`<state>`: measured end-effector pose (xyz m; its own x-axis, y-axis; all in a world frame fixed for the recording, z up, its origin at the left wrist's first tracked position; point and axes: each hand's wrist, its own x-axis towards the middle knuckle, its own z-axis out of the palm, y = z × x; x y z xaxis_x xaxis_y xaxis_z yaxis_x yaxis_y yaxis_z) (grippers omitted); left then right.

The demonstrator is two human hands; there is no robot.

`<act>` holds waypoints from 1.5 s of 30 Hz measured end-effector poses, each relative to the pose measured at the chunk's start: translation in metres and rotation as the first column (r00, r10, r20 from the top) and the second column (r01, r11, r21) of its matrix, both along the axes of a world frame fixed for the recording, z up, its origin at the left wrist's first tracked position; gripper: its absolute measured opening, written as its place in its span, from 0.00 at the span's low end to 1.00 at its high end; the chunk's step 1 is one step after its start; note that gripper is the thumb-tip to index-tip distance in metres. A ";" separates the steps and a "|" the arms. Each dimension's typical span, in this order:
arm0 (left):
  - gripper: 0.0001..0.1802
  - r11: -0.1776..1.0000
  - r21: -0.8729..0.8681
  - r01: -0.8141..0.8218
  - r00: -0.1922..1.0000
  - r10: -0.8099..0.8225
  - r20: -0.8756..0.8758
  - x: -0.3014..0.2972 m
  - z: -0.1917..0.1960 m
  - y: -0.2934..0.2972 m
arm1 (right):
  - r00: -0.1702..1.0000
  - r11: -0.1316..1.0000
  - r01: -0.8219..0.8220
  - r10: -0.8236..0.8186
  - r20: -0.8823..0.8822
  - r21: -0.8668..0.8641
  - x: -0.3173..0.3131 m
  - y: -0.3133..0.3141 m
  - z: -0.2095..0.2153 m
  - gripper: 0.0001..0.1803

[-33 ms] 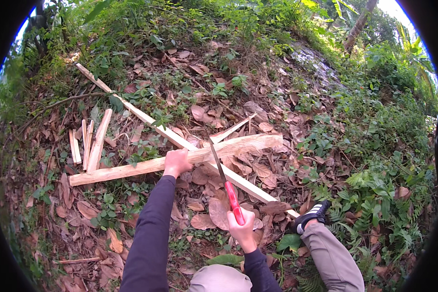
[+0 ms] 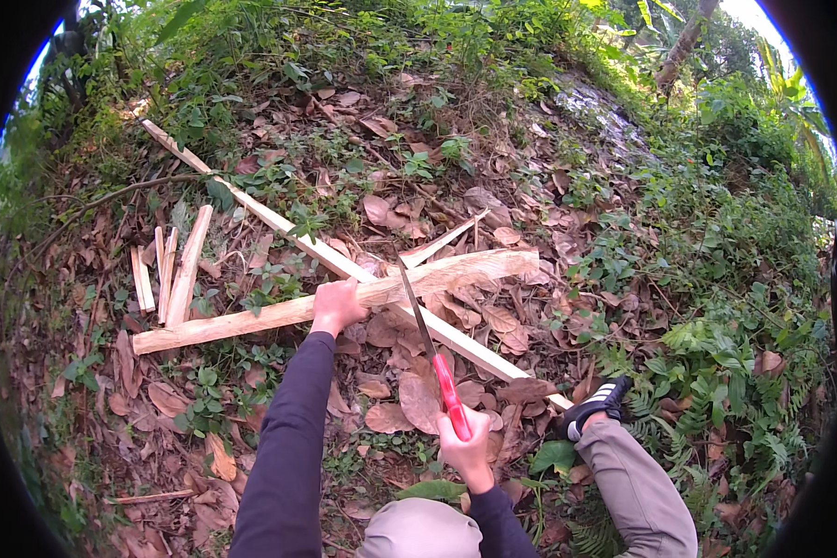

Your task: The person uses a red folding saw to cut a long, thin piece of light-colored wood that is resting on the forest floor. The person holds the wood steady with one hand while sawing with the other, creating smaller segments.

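Observation:
A long pale wooden board [image 2: 232,325] lies slantwise across a longer, thinner wood strip [image 2: 474,352]. My left hand [image 2: 337,305] is closed around the board, pressing on it close to where the two pieces cross. In my right hand [image 2: 466,450] is the red handle of a hand saw [image 2: 448,391]. Its narrow dark blade rests across the board, just right of the crossing, with the tip past the far edge. How deep the blade sits in the wood cannot be made out.
Several short wood pieces [image 2: 188,265] lie at the left, by the board's end. Behind the board is a split sliver [image 2: 446,238]. Dry leaves [image 2: 418,402] and low green plants cover the sloping ground. My shoe [image 2: 597,405] is beside the strip's near end.
The saw and my right hand have shifted slightly toward me. My left hand keeps its hold on the board.

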<state>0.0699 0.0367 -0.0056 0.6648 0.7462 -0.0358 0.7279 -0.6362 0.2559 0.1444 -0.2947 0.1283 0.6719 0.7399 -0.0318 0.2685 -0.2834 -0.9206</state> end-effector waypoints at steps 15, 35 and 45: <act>0.25 0.998 0.031 0.049 0.998 -0.048 -0.027 0.008 0.003 0.007 | 0.999 0.995 0.041 -0.040 -0.014 0.095 -0.017 -0.020 0.003 0.12; 0.26 0.993 0.060 0.099 0.992 -0.104 0.077 0.005 -0.010 0.007 | 0.999 1.000 0.010 -0.009 -0.032 0.027 -0.034 -0.048 0.008 0.08; 0.20 0.978 0.191 0.079 0.982 -0.109 0.152 0.005 -0.014 -0.005 | 0.998 0.998 0.035 -0.031 -0.051 0.061 -0.026 -0.036 0.009 0.13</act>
<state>0.0753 0.0316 -0.0201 0.7180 0.6639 0.2091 0.6213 -0.7467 0.2376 0.1182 -0.3304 0.1372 0.6947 0.7190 -0.0212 0.2131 -0.2339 -0.9486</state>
